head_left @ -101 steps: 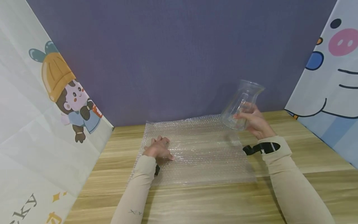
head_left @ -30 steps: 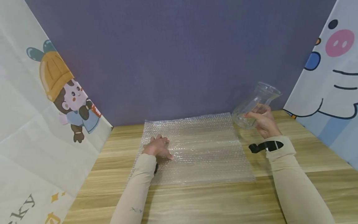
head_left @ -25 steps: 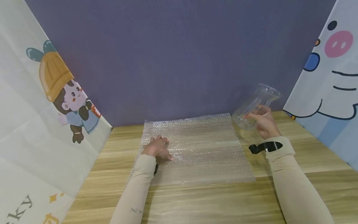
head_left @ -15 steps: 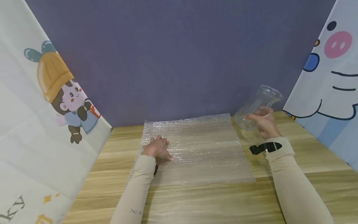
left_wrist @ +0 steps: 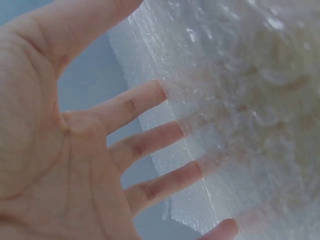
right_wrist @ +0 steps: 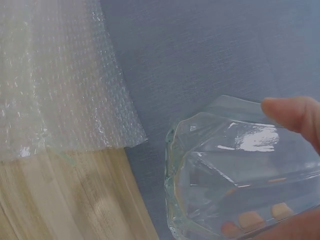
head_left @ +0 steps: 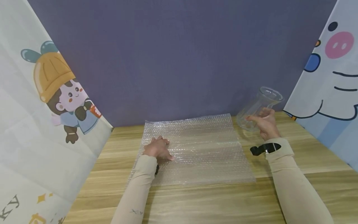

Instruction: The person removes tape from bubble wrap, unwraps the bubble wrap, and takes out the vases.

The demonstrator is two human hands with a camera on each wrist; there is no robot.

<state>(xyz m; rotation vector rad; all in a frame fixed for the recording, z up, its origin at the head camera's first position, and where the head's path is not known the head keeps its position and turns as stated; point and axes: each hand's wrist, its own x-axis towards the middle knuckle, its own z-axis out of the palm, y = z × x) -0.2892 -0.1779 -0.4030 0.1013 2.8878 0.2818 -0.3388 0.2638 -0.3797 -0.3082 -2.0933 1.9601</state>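
Observation:
A clear sheet of bubble wrap (head_left: 204, 149) lies flat on the wooden table. My left hand (head_left: 158, 148) rests on its left part with the fingers spread; in the left wrist view the fingertips (left_wrist: 175, 130) touch the bubbled surface. Off the right edge of the sheet, my right hand (head_left: 264, 123) grips a clear glass vase (head_left: 251, 109) with a flared rim. The vase leans to the right, its mouth up and its base low over the table. Its faceted thick base (right_wrist: 175, 185) shows in the right wrist view, with the thumb on one side and fingertips seen through the glass.
The wooden table (head_left: 209, 202) runs up to a dark blue-purple back panel (head_left: 179, 62). White printed side panels stand at the left (head_left: 25, 124) and right (head_left: 335, 102). Black camera straps are on both wrists.
Over the last seconds my right hand has carried the vase rightward, from above the bubble wrap's right part to beside it, then slightly lower. The left hand has stayed in place.

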